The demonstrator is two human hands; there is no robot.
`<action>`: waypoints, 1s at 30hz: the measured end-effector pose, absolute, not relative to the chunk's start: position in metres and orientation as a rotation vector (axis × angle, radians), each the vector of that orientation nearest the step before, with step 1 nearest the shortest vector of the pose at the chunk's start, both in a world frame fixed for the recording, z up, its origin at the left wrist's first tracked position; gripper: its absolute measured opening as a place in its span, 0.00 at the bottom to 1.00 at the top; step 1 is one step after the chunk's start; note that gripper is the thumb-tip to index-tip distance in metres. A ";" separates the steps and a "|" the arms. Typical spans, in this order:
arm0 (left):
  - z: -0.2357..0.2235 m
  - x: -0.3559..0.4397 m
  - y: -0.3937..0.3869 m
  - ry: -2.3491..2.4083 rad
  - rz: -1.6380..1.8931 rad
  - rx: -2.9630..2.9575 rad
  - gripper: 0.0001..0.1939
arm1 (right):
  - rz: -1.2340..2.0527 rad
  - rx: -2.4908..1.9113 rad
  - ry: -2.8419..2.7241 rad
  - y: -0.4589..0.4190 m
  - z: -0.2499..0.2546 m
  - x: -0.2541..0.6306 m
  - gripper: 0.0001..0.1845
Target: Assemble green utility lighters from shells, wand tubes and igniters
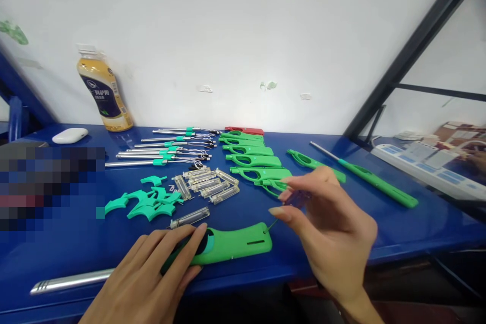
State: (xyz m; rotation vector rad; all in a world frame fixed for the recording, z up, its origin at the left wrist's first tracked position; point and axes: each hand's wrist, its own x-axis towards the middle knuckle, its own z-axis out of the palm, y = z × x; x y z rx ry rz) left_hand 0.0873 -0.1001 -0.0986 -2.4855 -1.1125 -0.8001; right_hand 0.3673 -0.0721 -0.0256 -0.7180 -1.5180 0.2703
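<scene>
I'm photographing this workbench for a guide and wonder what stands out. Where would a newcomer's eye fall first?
Probably on the bright green lighter at the near edge, held by the left hand, its metal tube pointing left. Next might come the yellow bottle at the back left, then the lone red handle at the far end of the row of green handles.

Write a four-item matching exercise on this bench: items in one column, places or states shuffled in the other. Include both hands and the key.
Column 1
1. Left hand
2. Red casing
3. Right hand
4. Bottle

Column 2
A. At the far end of the line of green casings
B. Holding a thin tool that reaches to the end of the handle
C. Upright at the back left, by the wall
D. Over the green handle with the metal tube, nearest the front edge

Pairs: 1-D, 2-A, 3-B, 4-C
</scene>
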 end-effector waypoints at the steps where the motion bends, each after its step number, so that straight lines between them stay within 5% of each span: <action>1: -0.099 0.087 -0.100 -1.116 -0.797 -2.484 0.27 | 0.243 -0.734 -1.542 -0.073 -0.026 0.368 0.22; 16: -0.098 0.086 -0.100 -1.140 -0.789 -2.502 0.27 | 0.391 -0.687 -1.635 -0.081 -0.027 0.364 0.23; 30: -0.094 0.082 -0.100 -1.038 -0.870 -2.405 0.28 | 0.341 -0.807 -1.221 -0.089 -0.012 0.392 0.06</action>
